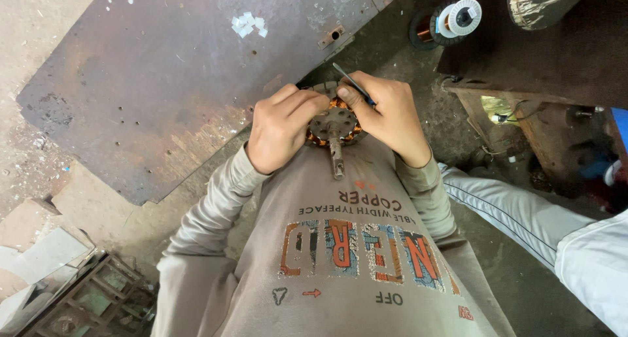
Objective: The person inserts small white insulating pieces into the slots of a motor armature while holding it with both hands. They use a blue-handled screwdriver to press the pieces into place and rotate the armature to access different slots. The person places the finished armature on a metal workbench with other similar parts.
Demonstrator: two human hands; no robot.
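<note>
Just above the middle of the frame, your left hand (282,126) wraps around the left side of a small motor rotor (334,122), fingers (302,103) curled closed on its rim, pressing it against your chest. The rotor's orange copper windings (318,140) show around its edge, and its steel shaft (336,159) points down the frame toward your grey sweatshirt (353,258).

Your right hand (391,118) closes on the rotor's right side and pinches a thin metal pick (350,81) between thumb and fingers; its tip slants toward the upper left. Whether the tip touches the windings is hard to tell, since your thumb covers that spot.

The step in hand looks like working at the windings along the top rim. The next move seems to call for a firm left grip so the rotor cannot twist, and a light, steady push on the pick so it slides beside the wire rather than nicking it.

Behind your hands lies a rusty steel plate (163,69). A spool of copper wire (451,20) sits at the upper right, well apart.
</note>
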